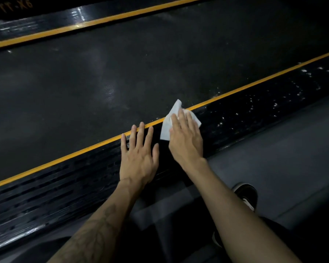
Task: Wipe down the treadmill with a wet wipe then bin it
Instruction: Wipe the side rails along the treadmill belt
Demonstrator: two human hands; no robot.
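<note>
The treadmill fills the view: a dark belt (122, 73) between two black side rails edged in yellow. On the near rail (65, 179) lies a white wet wipe (172, 118), and my right hand (186, 139) presses it flat with straight fingers. My left hand (139, 154) rests flat on the same rail just left of the wipe, its fingertips reaching the yellow stripe (95, 147). White specks dot the rail (264, 105) to the right of the wipe.
The far rail (65, 21) runs along the top with its own yellow stripe. Grey floor (273, 158) lies beside the near rail. My shoe (246, 194) stands on the floor at the lower right.
</note>
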